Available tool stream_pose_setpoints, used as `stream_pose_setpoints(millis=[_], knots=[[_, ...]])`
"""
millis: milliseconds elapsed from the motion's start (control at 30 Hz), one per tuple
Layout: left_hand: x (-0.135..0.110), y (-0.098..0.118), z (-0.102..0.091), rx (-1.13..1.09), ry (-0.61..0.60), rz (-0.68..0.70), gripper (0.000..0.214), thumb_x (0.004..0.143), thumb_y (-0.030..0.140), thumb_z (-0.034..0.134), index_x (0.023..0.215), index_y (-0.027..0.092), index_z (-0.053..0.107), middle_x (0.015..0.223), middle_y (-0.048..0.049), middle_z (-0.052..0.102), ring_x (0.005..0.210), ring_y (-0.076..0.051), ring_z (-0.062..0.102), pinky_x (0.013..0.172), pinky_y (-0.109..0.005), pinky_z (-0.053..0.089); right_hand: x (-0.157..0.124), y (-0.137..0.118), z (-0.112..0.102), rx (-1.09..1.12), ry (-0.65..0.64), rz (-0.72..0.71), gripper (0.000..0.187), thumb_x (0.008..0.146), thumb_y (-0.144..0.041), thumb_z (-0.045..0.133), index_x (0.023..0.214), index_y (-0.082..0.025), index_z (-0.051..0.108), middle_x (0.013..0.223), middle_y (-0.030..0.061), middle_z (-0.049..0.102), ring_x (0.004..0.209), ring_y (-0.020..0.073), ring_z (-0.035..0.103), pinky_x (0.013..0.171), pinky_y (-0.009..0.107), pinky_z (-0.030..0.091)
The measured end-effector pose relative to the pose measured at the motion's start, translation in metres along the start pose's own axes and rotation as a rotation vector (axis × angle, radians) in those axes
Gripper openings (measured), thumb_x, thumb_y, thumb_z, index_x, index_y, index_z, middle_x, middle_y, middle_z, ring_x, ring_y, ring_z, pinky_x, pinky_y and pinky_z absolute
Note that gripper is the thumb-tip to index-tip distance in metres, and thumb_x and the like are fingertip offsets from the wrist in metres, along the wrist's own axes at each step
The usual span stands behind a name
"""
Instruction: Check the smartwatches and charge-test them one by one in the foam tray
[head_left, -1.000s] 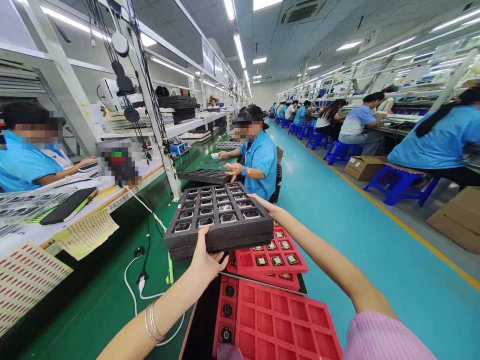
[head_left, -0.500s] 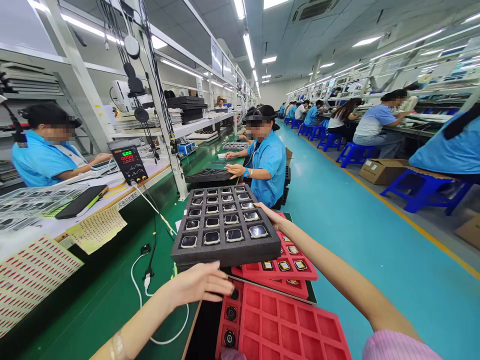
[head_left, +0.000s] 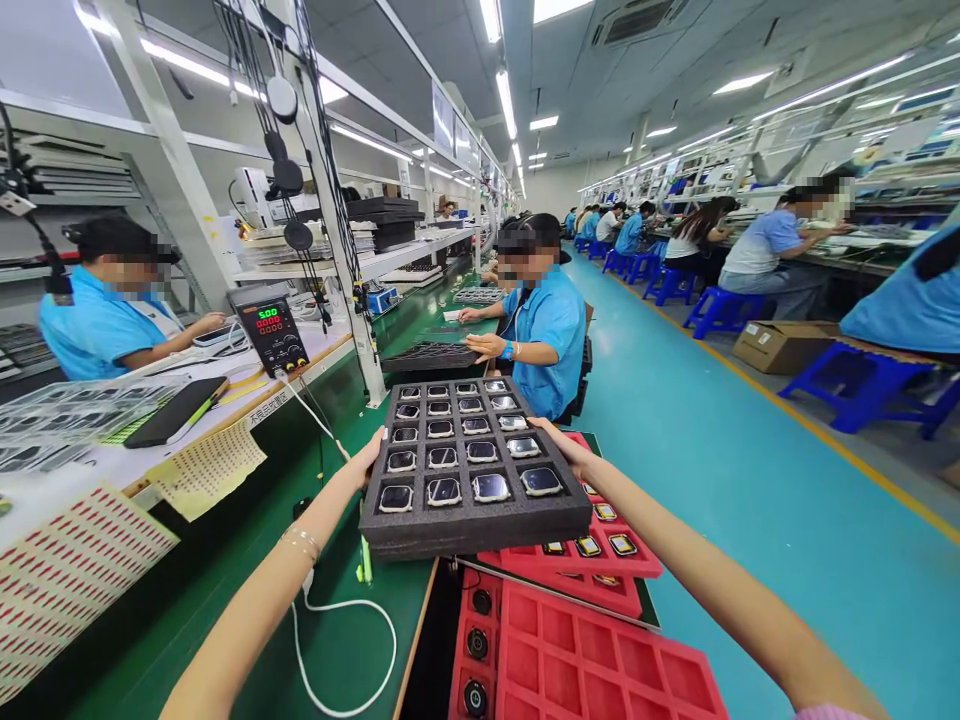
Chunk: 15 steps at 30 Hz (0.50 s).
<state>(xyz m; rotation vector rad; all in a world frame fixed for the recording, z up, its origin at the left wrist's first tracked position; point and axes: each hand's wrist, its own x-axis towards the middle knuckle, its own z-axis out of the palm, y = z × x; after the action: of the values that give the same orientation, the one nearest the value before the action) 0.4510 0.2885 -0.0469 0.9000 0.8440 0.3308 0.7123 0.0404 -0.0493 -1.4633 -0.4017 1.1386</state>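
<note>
Two bare hands hold a thick, black, rectangular foam tray [head_left: 480,532] out in front, above the edge of a green surface [head_left: 247,600]. The left hand [head_left: 372,458] clasps its left side and the right hand [head_left: 566,447] its right; the fingers underneath are hidden. Each visible compartment carries one squarish, dark-screened watch body with a pale frame, so filling this top layer looks done. A seam along the front suggests a second layer, its contents out of sight. The tray is held up rather than set down, so the handling looks unfinished. Red foam trays [head_left: 637,568] lie below, to the right
</note>
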Motion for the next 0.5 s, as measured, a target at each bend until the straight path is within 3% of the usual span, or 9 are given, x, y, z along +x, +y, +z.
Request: stream_pose_setpoints(millis=[100, 233, 367, 500], knots=[[-0.005, -0.007, 0.009, -0.038, -0.070, -0.029, 0.034, 0.091, 0.039, 0.053, 0.116, 0.016, 0.056, 0.116, -0.0099, 0.059, 0.097, -0.023, 0.060, 0.083, -0.043, 0.052, -0.009, -0.001, 0.009, 0.053, 0.034, 0.022, 0.030, 0.095, -0.039, 0.053, 0.111, -0.014, 0.057, 0.104, 0.0073, 0.061, 0.084, 0.0182, 0.062, 0.073, 0.036, 0.054], [-0.029, -0.011, 0.018, -0.111, -0.160, 0.063, 0.037, 0.092, 0.044, 0.049, 0.113, 0.016, 0.058, 0.114, -0.0098, 0.061, 0.097, -0.023, 0.061, 0.085, -0.044, 0.051, -0.037, -0.005, 0.019, 0.104, 0.067, 0.012, 0.036, 0.097, -0.044, 0.043, 0.108, -0.013, 0.059, 0.095, 0.0079, 0.066, 0.074, 0.0178, 0.064, 0.069, 0.033, 0.053], [-0.057, -0.015, 0.023, -0.140, -0.171, 0.124, 0.037, 0.090, 0.046, 0.051, 0.109, 0.016, 0.061, 0.112, -0.0104, 0.066, 0.099, -0.023, 0.063, 0.090, -0.045, 0.048, -0.083, -0.006, 0.018, 0.133, 0.079, 0.016, 0.045, 0.096, -0.046, 0.034, 0.104, -0.012, 0.062, 0.076, 0.0095, 0.071, 0.061, 0.0222, 0.066, 0.063, 0.033, 0.054], [-0.089, -0.025, 0.014, -0.147, -0.108, 0.164, 0.034, 0.081, 0.044, 0.064, 0.104, 0.018, 0.066, 0.100, -0.0090, 0.072, 0.103, -0.029, 0.064, 0.092, -0.045, 0.048, -0.147, -0.004, 0.014, 0.138, 0.083, 0.035, 0.047, 0.093, -0.049, 0.036, 0.109, -0.012, 0.062, 0.075, 0.0099, 0.073, 0.060, 0.0257, 0.067, 0.063, 0.037, 0.055]])
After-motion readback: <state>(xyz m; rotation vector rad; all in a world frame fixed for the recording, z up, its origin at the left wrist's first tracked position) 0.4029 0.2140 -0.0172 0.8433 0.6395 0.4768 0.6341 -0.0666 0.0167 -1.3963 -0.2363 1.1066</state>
